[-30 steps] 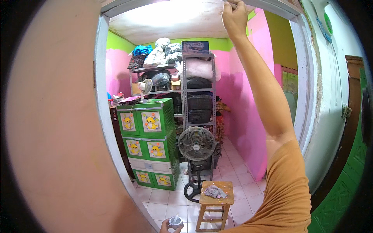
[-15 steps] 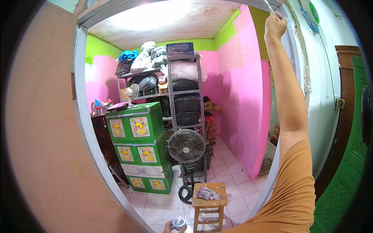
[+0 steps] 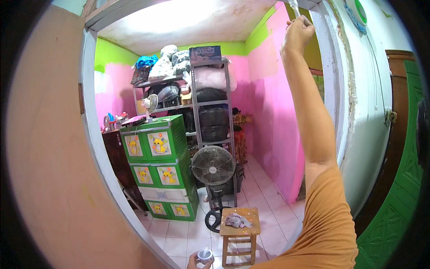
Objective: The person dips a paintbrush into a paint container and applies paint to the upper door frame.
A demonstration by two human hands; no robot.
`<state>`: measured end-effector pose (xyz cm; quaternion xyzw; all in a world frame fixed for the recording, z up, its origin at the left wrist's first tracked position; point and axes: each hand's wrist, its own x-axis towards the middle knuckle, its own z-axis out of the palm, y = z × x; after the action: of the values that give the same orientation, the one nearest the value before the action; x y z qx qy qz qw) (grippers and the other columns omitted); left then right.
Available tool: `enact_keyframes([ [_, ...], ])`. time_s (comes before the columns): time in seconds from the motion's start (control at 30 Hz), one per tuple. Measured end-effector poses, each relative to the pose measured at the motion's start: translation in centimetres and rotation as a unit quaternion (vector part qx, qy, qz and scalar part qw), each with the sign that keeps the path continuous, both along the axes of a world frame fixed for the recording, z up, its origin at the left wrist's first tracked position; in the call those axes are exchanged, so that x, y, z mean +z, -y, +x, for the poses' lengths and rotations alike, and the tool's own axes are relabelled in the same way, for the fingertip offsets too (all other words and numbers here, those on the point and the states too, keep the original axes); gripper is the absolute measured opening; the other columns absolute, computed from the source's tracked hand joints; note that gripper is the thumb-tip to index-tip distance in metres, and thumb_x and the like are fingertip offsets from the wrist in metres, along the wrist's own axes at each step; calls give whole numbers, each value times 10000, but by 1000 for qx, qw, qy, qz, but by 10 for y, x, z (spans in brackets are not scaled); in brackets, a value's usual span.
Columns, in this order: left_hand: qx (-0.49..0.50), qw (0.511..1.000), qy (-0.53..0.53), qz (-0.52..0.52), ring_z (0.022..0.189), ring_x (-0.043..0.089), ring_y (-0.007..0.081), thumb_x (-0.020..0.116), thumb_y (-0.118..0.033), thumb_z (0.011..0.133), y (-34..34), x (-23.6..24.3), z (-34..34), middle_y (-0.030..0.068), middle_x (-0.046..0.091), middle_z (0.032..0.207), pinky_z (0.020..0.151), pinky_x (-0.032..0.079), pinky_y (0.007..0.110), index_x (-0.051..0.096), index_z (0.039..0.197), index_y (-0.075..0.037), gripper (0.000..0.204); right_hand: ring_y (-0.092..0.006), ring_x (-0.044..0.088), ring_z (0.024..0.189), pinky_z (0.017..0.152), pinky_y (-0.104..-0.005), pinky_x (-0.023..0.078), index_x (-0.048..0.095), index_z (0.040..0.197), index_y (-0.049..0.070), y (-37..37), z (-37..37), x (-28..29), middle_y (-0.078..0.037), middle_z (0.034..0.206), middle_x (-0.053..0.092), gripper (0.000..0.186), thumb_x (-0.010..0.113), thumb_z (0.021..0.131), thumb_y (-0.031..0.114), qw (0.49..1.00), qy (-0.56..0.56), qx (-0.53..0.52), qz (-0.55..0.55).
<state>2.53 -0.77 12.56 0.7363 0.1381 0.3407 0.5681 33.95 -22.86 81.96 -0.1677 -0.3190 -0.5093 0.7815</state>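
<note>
My right arm, in an orange-brown sleeve, stretches high, and my right hand is closed around a slim paintbrush with a pale upper part. The brush is up against the top bar of the grey door frame, near its right corner; the picture's edge cuts off its tip. Low in the view my left hand grips a small round cup with a pale rim. Something whitish sticks up inside the cup; its contents are too small to make out.
Beyond the doorway stand a wooden stool with a crumpled rag, a standing fan, a green drawer cabinet and a loaded metal shelf. A tan panel rises at left; a green carved door is at right.
My right hand and the brush have moved left along the top of the door frame, and more of the brush's pale part shows. The left hand keeps hold of the cup.
</note>
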Motion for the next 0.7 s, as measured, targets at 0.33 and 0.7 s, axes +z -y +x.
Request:
enact_keyframes([
  [0.33,35,993,-18,108,1064,662,257,880,-219,793,-36,49,23,144,673,1185,940,528,382,556,1334,-1,667,-71,520,723,675,-240,423,657,1077,5,-32,-67,-234,-5,823,596,159,570,1003,116,823,-82,68,-558],
  [0.7,-48,997,-28,52,1206,605,226,847,-119,804,-15,103,33,123,648,1291,1078,450,385,504,1403,-10,699,-173,624,816,678,-297,495,634,1028,-25,-52,-120,-402,-98,920,603,146,616,899,42,542,8,69,-838],
])
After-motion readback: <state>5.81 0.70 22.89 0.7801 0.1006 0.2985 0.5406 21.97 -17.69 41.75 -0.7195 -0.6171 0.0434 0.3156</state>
